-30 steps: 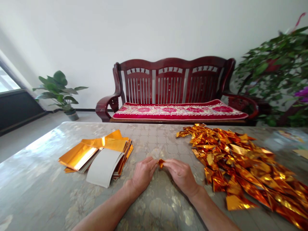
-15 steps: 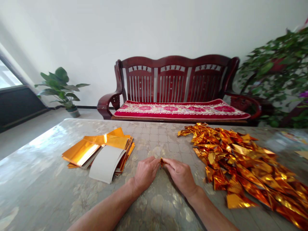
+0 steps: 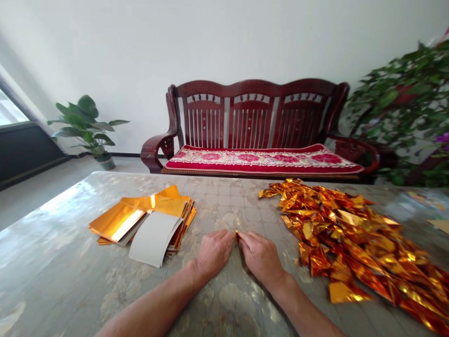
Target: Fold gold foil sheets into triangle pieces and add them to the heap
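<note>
Between my hands is a small piece of shiny gold foil paper (image 3: 237, 236), mostly hidden by the fingers. My left hand (image 3: 214, 252) pinches its left side and my right hand (image 3: 261, 255) pinches its right side, with the fingertips almost meeting. To the left lies a fanned stack of flat gold foil sheets (image 3: 117, 220), one of them with its plain grey-white back (image 3: 154, 238) upward. On the right spreads a large heap of folded gold foil pieces (image 3: 351, 234), pointed and creased.
The table (image 3: 70, 281) has a patterned, glossy cover. A clear plastic bag (image 3: 417, 206) lies at the far right. Beyond the table stand a dark red wooden bench (image 3: 252, 89) with a floral cushion (image 3: 266, 159), a potted plant (image 3: 87, 126) and a leafy vine (image 3: 410, 98).
The fingers have drawn slightly closer around the foil, and less of it shows now. The stack and the heap stay as they were; the view has shifted a little.
</note>
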A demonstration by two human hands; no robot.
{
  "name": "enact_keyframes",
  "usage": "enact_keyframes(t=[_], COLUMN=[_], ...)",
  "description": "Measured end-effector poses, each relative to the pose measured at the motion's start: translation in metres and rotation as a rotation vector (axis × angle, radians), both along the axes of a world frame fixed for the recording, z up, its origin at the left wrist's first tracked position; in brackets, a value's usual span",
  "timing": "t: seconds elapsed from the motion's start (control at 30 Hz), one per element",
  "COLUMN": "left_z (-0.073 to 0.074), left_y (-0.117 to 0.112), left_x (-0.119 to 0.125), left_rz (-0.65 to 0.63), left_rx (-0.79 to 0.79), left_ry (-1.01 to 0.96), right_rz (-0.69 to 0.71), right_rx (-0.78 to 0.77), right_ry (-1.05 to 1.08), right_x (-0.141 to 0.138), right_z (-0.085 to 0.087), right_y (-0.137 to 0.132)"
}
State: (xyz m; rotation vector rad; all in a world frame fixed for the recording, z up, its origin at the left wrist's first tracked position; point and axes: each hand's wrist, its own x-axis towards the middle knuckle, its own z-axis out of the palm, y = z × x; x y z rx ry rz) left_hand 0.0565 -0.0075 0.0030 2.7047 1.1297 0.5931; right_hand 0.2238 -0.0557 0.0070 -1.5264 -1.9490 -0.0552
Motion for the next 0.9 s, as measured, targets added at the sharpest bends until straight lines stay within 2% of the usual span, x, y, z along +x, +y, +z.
enact_keyframes(t=[0.23,0.4,0.73,0.9], left_z=[-0.006,-0.007,-0.001,-0.003], left_y=[0.003,0.002,-0.001,-0.002], left_x=[0.002,0.0,0.001,0.003], left_rz=[0.002,-0.039,-0.084,-0.047], left_rx=[-0.109,-0.095,-0.052,-0.097], left_ry=[-0.092,-0.11,0.043,0.06], right_rz=[0.006,-0.003,0.001,0.007], right_rx=[-0.015,-0.016,-0.04,-0.055], right_ry=[-0.025,-0.002,0.031,0.1], right_x=[-0.004,-0.008,-0.015,-0.014], right_z=[0.003,0.002,0.003,0.0], right_y=[-0.002,-0.003,-0.008,-0.007])
